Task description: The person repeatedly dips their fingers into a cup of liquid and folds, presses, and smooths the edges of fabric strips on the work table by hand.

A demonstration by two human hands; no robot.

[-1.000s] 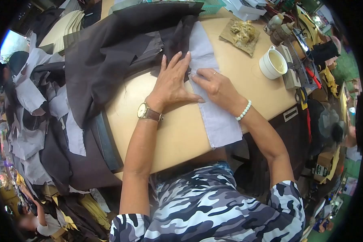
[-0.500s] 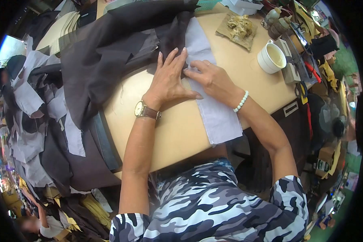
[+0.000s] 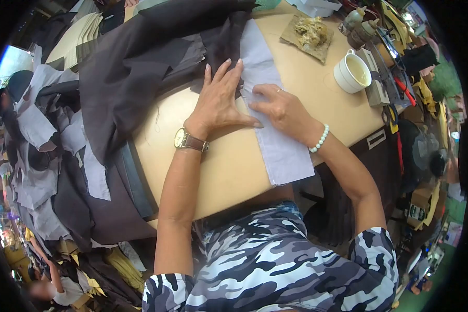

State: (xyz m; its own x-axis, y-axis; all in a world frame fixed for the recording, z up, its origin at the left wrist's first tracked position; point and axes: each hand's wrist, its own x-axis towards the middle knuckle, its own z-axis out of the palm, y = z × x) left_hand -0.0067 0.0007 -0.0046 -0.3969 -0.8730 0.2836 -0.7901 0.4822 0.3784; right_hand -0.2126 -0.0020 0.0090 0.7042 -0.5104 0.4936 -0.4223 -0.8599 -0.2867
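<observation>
My left hand (image 3: 221,101) lies with fingers spread, the fingertips on the dark brown fabric (image 3: 125,78) and the thumb reaching to the edge of a pale grey cloth strip (image 3: 283,153). The strip runs from the dark fabric down over the table's near edge. Just right of it, my right hand (image 3: 283,112) rests over the strip, fingers curled and thumb beside the forefinger. What is between those fingers, if anything, is too small to make out.
On the wooden table (image 3: 208,177) stand a white cup (image 3: 352,73) and a board with a yellowish lump (image 3: 313,34). Bottles (image 3: 363,34) and tools lie at the right edge. Grey and dark scraps (image 3: 36,171) heap at the left. Another person (image 3: 47,286) is at lower left.
My right hand has slid a little right and toward me along the strip, away from my left fingers. My left hand stays nearly in place.
</observation>
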